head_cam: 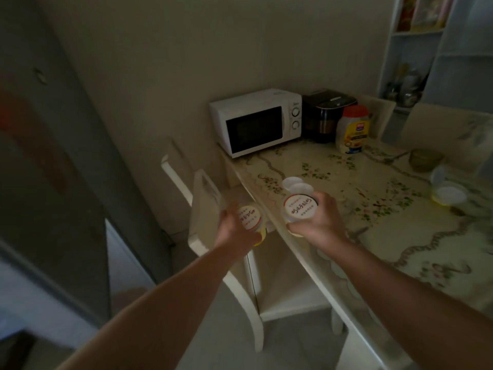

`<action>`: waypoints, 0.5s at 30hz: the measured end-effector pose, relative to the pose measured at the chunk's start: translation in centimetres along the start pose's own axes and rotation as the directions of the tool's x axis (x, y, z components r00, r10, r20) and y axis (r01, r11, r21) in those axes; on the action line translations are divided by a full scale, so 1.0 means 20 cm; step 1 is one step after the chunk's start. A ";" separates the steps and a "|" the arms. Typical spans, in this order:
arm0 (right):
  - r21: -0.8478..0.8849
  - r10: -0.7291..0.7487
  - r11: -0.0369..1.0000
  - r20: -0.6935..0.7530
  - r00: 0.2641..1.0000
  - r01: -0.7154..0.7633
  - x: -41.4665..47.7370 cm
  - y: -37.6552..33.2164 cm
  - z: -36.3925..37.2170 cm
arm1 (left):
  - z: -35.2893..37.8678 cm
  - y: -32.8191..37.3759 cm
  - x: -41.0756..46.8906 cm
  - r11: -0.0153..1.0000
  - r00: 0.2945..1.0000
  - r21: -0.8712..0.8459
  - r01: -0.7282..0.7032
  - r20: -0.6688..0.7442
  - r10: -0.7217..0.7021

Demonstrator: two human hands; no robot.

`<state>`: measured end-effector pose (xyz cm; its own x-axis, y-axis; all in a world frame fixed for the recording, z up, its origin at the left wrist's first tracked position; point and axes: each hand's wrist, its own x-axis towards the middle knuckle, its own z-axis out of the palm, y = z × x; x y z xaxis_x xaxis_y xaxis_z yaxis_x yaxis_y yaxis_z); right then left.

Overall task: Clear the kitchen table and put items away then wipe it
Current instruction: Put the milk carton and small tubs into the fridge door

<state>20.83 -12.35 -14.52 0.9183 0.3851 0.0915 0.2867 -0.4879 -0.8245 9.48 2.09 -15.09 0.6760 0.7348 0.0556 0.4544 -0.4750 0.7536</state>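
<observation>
- 2 cups: left hand [234, 232] grips the left cup [249, 216] past the table's [400, 236] 9 o'clock edge; right hand [321, 220] grips the right cup [300, 206] above that edge.
- 1 yellow tub [450, 194] at 3 o'clock.
- 1 microwave [257, 122] at 12.
- 1 chair [204, 198] behind the left cup.

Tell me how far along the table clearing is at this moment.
Done: nothing visibly put away. In hand: the left hand grips the left cup, past the table edge; the right hand grips the right cup. Left: the orange-lidded jar, glass bowl and yellow tub sit on the table; no cloth in view, so wiping looks unstarted.
</observation>
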 end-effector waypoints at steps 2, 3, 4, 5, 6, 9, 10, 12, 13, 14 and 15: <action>0.008 0.004 1.000 -0.012 1.000 -0.004 -0.14 -0.02 0.05 | -0.07 -0.06 -0.12 0.999 1.000 0.035 0.001 0.012 -0.002; 0.009 -0.002 1.000 -0.023 1.000 0.002 -0.23 -0.03 0.07 | -0.11 -0.09 -0.19 0.999 1.000 0.050 0.008 0.026 -0.009; 0.011 0.013 1.000 -0.028 1.000 -0.013 -0.32 -0.04 0.09 | -0.14 -0.12 -0.26 0.998 0.999 0.059 0.008 0.042 -0.010; 0.008 0.025 1.000 -0.031 0.999 -0.025 -0.39 -0.04 0.11 | -0.17 -0.15 -0.32 0.998 0.998 0.058 0.010 0.058 -0.014; -0.005 0.041 0.999 -0.029 0.999 -0.041 -0.49 -0.06 0.12 | -0.20 -0.19 -0.39 0.999 0.997 0.054 0.003 0.080 -0.007; -0.024 0.056 0.998 -0.036 0.998 -0.057 -0.77 -0.10 0.16 | -0.32 -0.28 -0.61 0.998 0.991 0.056 -0.042 0.132 0.034; -0.029 0.058 0.998 -0.035 0.998 -0.059 -0.86 -0.11 0.17 | -0.35 -0.31 -0.67 0.996 0.989 0.066 -0.055 0.142 0.045; -0.040 0.070 0.997 -0.024 0.997 -0.071 -1.02 -0.13 0.19 | -0.44 -0.37 -0.79 0.994 0.986 0.091 -0.058 0.164 0.043; -0.041 0.075 0.996 -0.014 0.997 -0.075 -1.10 -0.14 0.19 | -0.47 -0.40 -0.85 0.994 0.985 0.096 -0.049 0.171 0.032; -0.039 0.079 0.996 -0.004 0.997 -0.080 -1.16 -0.15 0.20 | -0.50 -0.43 -0.90 0.994 0.985 0.098 -0.040 0.173 0.023; -0.047 0.077 0.996 0.003 0.997 -0.076 -1.23 -0.16 0.20 | -0.54 -0.46 -0.96 0.996 0.984 0.089 -0.032 0.177 0.016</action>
<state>-3.86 -17.18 -16.26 0.9368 0.3488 0.0264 0.2282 -0.5523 -0.8018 -13.99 -2.35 -16.00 0.7752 0.6298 -0.0491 0.4821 -0.5394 0.6904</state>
